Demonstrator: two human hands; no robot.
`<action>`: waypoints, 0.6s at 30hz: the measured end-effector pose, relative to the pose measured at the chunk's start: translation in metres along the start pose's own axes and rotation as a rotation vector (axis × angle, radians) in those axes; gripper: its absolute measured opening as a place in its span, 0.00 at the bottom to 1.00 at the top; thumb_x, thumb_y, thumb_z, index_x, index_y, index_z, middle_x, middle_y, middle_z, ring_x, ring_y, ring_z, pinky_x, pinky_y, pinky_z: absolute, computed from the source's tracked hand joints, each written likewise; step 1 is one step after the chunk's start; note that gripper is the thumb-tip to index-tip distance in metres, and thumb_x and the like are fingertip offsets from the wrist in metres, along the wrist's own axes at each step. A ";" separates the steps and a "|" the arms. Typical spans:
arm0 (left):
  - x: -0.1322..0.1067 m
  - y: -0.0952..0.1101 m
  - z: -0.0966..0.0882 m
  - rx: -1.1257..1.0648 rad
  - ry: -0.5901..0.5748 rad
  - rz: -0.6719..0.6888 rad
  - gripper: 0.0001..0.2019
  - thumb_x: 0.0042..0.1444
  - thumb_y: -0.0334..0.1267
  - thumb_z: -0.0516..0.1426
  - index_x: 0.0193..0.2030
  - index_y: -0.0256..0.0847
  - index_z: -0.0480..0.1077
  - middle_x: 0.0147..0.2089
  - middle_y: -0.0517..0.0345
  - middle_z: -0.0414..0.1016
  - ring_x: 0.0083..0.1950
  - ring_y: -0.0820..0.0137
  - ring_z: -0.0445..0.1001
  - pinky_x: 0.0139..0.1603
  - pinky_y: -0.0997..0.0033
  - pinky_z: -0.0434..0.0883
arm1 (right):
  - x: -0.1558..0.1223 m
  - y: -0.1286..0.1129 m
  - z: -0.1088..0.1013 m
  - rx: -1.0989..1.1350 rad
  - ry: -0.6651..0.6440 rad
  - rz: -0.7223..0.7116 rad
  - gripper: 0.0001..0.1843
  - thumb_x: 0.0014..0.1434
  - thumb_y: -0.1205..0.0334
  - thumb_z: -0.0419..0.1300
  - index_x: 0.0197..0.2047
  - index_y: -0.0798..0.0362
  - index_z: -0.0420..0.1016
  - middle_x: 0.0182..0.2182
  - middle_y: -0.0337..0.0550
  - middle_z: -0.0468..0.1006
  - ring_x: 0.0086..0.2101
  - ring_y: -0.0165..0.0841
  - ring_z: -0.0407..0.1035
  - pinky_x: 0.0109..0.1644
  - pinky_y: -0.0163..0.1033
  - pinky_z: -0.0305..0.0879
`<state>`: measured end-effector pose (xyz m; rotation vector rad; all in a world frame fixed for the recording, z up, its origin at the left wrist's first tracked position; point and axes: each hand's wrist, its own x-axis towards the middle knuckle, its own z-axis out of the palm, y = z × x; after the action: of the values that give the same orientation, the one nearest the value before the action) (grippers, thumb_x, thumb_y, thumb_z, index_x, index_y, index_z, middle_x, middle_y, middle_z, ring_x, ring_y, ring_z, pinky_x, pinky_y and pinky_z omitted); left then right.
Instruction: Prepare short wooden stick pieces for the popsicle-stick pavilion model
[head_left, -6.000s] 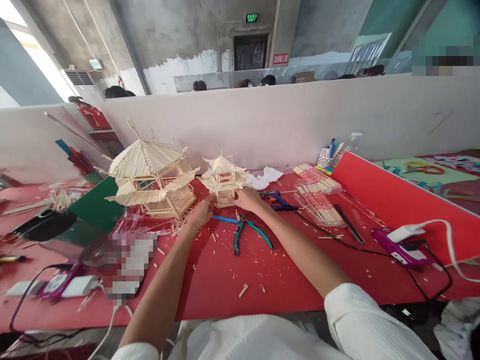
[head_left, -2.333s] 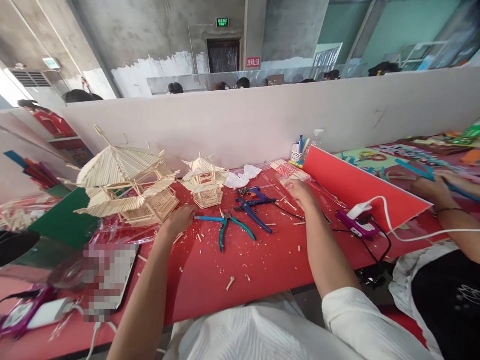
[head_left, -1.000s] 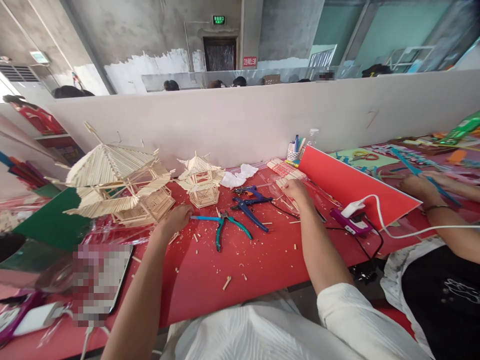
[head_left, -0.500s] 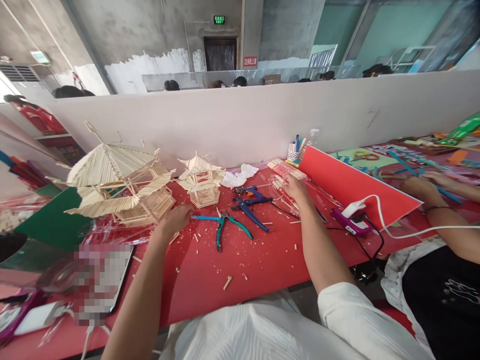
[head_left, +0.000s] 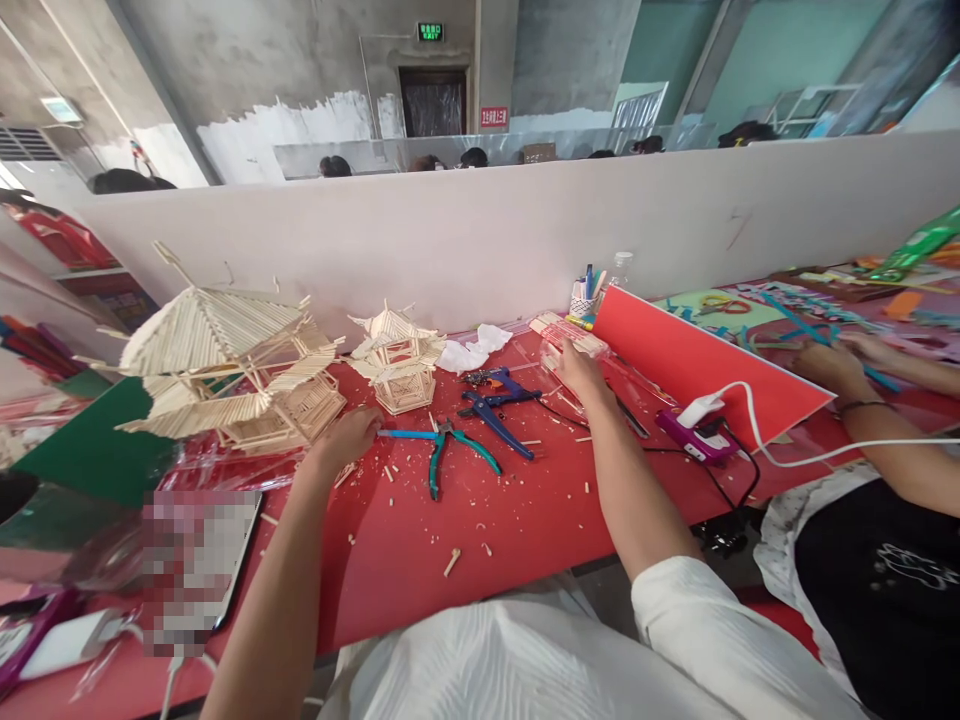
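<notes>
Shows, nearest, stick offcuts (head_left: 451, 562) strewn over the red desk (head_left: 525, 510), likely trimmings left where cut. Finds the left hand (head_left: 346, 437) just beyond, palm down and loosely curled on the desk beside the teal pliers (head_left: 450, 455), seemingly parked there for a quick grab; cannot tell whether holding anything. Places blue-handled cutters (head_left: 499, 405) alongside, both tools lying between the arms, within easy reach. Catches the right hand (head_left: 577, 362) stretched farther out onto clear-wrapped bundles of sticks (head_left: 551, 326), fingertips hidden among them, so cannot tell whether closed on one. Sets the small stick pavilion (head_left: 395, 360) upright past the left hand, apart from it, near a larger pavilion (head_left: 225, 370) at left, probably standing by as a pattern. Leaves a purple glue gun (head_left: 686, 430) at right, cabled, well clear of both models. Takes in a co-worker's hand (head_left: 825, 365) beyond a slanted red board (head_left: 697, 360), then the white partition (head_left: 525, 240) closing off the desk.
</notes>
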<state>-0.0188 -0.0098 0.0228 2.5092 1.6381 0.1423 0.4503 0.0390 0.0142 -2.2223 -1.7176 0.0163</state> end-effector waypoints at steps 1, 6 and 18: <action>0.000 0.000 0.000 0.001 -0.006 -0.001 0.13 0.61 0.32 0.47 0.40 0.41 0.73 0.43 0.49 0.79 0.47 0.62 0.77 0.50 0.66 0.70 | 0.000 0.000 0.000 0.004 0.000 -0.013 0.26 0.68 0.61 0.52 0.67 0.57 0.60 0.49 0.62 0.79 0.48 0.47 0.74 0.50 0.43 0.65; 0.001 -0.002 0.000 -0.008 0.009 -0.011 0.14 0.61 0.34 0.47 0.42 0.42 0.74 0.44 0.49 0.79 0.47 0.61 0.77 0.50 0.64 0.70 | -0.002 0.001 -0.005 0.036 0.069 -0.121 0.18 0.67 0.57 0.55 0.56 0.55 0.75 0.51 0.56 0.79 0.50 0.43 0.72 0.49 0.39 0.62; 0.003 -0.004 0.002 -0.012 0.021 0.010 0.16 0.60 0.36 0.47 0.44 0.41 0.75 0.45 0.49 0.79 0.46 0.60 0.77 0.49 0.64 0.70 | -0.010 -0.015 -0.024 0.150 0.277 -0.247 0.19 0.69 0.62 0.46 0.55 0.56 0.73 0.46 0.58 0.80 0.44 0.46 0.72 0.47 0.44 0.62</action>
<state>-0.0209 -0.0057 0.0202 2.5153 1.6279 0.1801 0.4385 0.0262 0.0392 -1.7994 -1.7571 -0.2048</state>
